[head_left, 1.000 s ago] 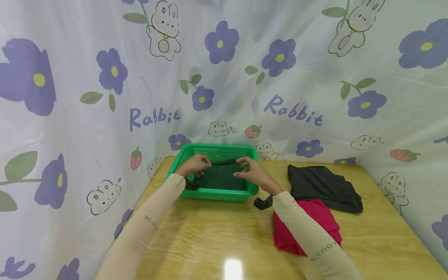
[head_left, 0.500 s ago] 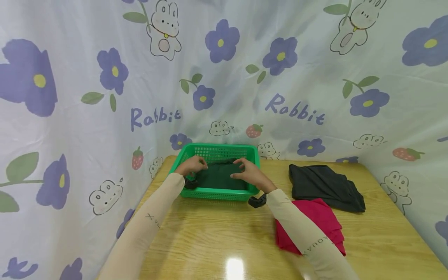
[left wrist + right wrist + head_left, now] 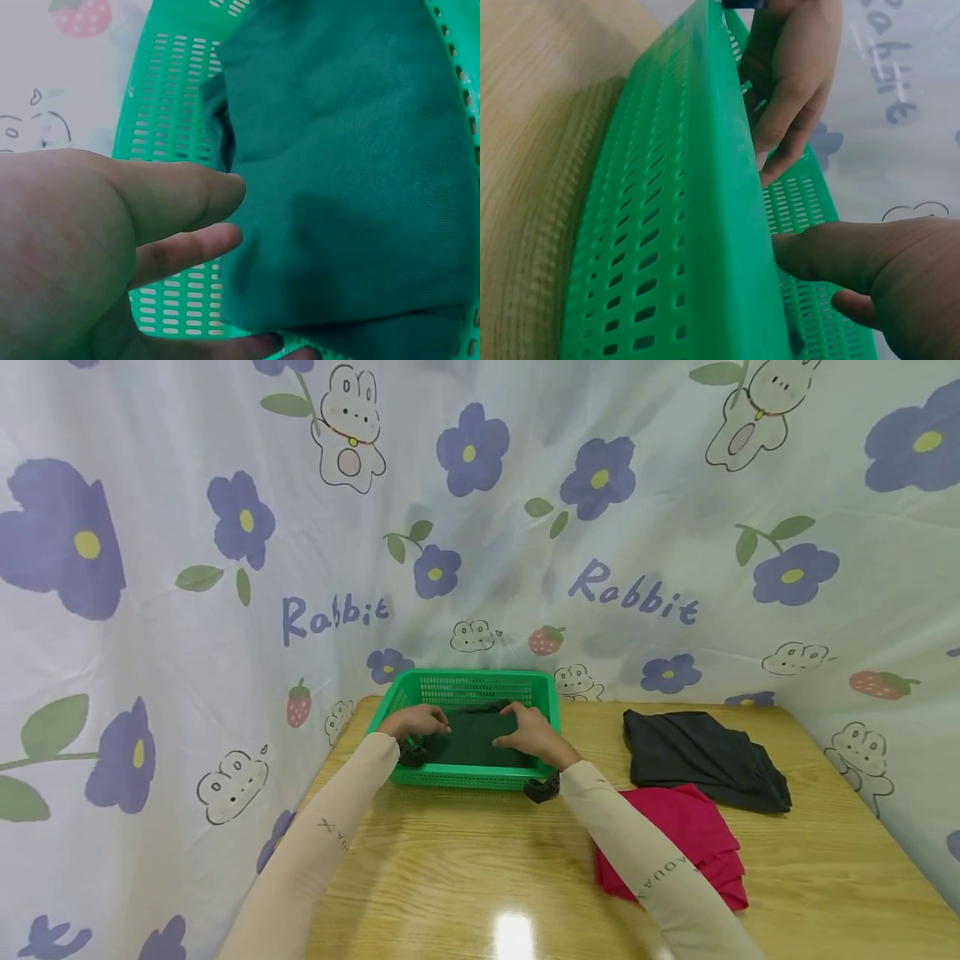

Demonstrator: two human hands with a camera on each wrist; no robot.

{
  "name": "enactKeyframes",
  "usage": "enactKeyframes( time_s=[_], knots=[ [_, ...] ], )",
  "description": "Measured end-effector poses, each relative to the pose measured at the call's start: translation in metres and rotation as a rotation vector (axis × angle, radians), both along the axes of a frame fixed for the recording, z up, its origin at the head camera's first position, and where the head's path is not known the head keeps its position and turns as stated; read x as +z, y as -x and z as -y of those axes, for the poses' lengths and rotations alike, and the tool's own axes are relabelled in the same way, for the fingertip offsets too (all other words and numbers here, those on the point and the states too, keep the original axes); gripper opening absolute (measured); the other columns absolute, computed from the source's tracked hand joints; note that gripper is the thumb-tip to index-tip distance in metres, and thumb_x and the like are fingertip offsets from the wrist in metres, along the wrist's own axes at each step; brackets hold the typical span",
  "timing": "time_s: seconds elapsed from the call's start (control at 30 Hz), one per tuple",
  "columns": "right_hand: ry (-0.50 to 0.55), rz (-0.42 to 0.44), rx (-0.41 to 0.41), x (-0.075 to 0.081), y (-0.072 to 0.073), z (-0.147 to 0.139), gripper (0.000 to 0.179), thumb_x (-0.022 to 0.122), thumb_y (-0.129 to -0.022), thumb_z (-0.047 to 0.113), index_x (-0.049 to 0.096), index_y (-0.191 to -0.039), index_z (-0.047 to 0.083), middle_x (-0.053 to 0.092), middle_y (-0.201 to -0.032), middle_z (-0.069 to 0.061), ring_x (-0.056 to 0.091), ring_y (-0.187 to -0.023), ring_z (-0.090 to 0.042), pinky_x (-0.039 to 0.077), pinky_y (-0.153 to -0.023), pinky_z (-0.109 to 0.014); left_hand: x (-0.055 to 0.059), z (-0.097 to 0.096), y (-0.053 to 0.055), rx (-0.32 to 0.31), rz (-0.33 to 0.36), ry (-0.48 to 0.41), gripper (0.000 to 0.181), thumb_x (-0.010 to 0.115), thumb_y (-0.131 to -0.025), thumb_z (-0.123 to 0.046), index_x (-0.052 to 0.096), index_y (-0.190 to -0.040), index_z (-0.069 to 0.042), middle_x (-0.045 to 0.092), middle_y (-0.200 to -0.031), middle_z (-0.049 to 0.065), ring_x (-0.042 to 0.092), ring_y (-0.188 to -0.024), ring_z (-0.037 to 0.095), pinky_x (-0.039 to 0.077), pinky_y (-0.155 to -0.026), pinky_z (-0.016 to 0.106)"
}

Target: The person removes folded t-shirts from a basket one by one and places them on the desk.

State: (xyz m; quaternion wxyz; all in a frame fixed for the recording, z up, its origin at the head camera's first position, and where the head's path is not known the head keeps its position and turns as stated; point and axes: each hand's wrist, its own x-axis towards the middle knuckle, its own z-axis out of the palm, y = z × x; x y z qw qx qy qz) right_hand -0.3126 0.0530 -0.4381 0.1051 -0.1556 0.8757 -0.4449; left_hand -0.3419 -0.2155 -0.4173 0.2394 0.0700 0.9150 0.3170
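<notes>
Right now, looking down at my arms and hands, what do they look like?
Your left sleeve and right sleeve are cream, long and plain apart from dark lettering; the right reads roughly "AQUA". Your left hand and right hand wear no gloves. A small black gadget sits at each wrist: left gadget, right gadget.

Around the fingers [image 3: 187, 251], a bright-green slotted plastic basket [image 3: 465, 772]; beneath, folded cloth [image 3: 471, 742], probably dark green; beyond, purple-flowered white curtain [image 3: 517, 610].
</notes>
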Motion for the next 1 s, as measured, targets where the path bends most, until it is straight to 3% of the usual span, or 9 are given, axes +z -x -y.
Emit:
enactKeyframes(
  time_s=[0.23,0.6,0.67,0.83,0.9,1.0],
  knots=[
    [-0.017,0.052,-0.023,-0.006,0.004,0.005,0.064,0.077,-0.095,0.023,0.047,-0.149,0.007,0.039,-0.152,-0.026,0.043,-0.134,-0.042,0.046,-0.098,-0.055,-0.002,0.001,0.001,0.009,0.037,-0.014,0.045,0.055,-0.108,-0.022,0.050,-0.146,0.001,0.045,-0.148,0.025,0.054,-0.124,0.041,0.054,-0.089,0.049],
    [-0.041,0.098,-0.044,-0.015,0.013,0.011,0.062,0.073,-0.097,0.022,0.045,-0.148,0.002,0.049,-0.145,-0.024,0.052,-0.127,-0.041,0.049,-0.098,-0.053,0.001,0.002,0.008,0.026,0.072,-0.016,0.046,0.053,-0.109,-0.024,0.049,-0.148,0.000,0.040,-0.154,0.026,0.050,-0.130,0.043,0.053,-0.092,0.049],
    [-0.056,0.100,-0.067,-0.016,0.014,0.013,0.060,0.073,-0.097,0.023,0.046,-0.147,0.003,0.047,-0.146,-0.026,0.047,-0.131,-0.045,0.047,-0.099,-0.055,0.001,0.002,0.009,0.034,0.075,-0.014,0.046,0.054,-0.109,-0.024,0.049,-0.148,0.000,0.039,-0.154,0.026,0.050,-0.130,0.042,0.054,-0.091,0.048],
    [-0.063,0.116,-0.104,-0.017,0.013,0.013,0.059,0.072,-0.098,0.023,0.046,-0.147,0.003,0.025,-0.158,-0.035,0.042,-0.135,-0.051,0.045,-0.101,-0.059,-0.004,0.001,0.012,0.035,0.079,-0.029,0.044,0.054,-0.109,-0.023,0.050,-0.147,-0.001,0.040,-0.154,0.025,0.047,-0.131,0.041,0.055,-0.088,0.047],
    [-0.052,0.129,-0.100,-0.017,0.013,0.012,0.059,0.072,-0.098,0.022,0.045,-0.147,0.002,0.030,-0.157,-0.034,0.048,-0.131,-0.048,0.046,-0.101,-0.058,-0.006,0.002,0.013,0.027,0.077,-0.040,0.043,0.054,-0.109,-0.023,0.051,-0.146,-0.001,0.040,-0.153,0.024,0.046,-0.133,0.041,0.055,-0.088,0.047],
    [-0.039,0.156,-0.076,-0.017,0.014,0.011,0.060,0.071,-0.099,0.023,0.044,-0.147,-0.001,0.049,-0.145,-0.026,0.051,-0.129,-0.044,0.046,-0.102,-0.056,-0.010,0.005,0.013,0.023,0.076,-0.052,0.042,0.053,-0.109,-0.022,0.051,-0.145,-0.001,0.040,-0.154,0.023,0.044,-0.135,0.042,0.054,-0.090,0.048]
  ],
)
